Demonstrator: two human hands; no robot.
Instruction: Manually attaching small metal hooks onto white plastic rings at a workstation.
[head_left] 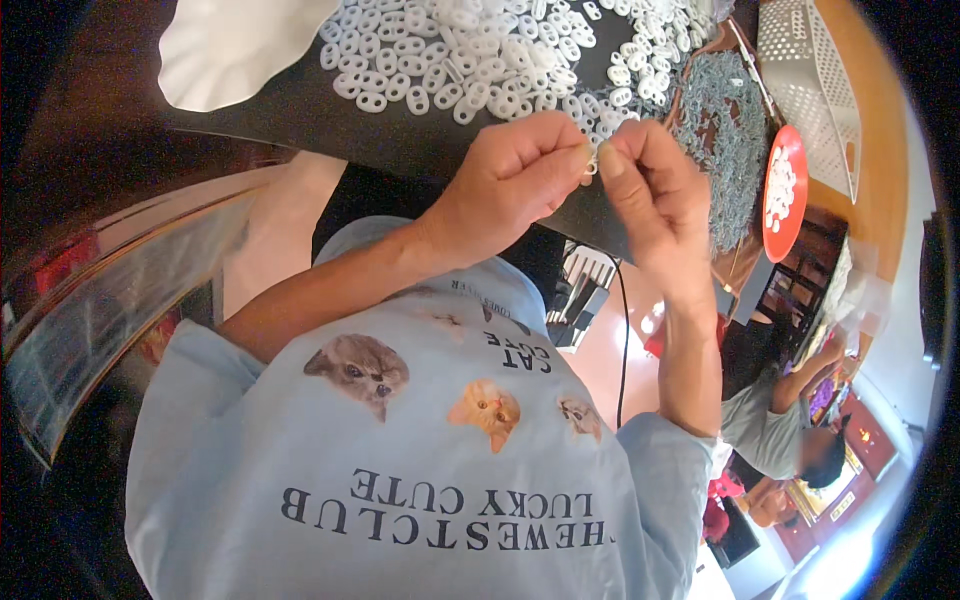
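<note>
My left hand (515, 180) and my right hand (655, 205) meet at the near edge of the dark table (385, 152). Thumb and forefinger are pinched together on each. Between the two sets of fingertips sits a small white plastic piece (591, 166), mostly covered by the fingers. Just beyond lies a wide, loose heap of white oval plastic pieces (440, 65), each with two holes. To the right of my right hand spreads a pile of small thin grey parts (718, 135), too fine to make out singly.
A red plate (801, 160) with white pieces on it is at the right, near a white perforated basket (815, 70). A white scalloped dish (235, 55) stands at the far left of the table. Another person (765, 430) sits at the lower right.
</note>
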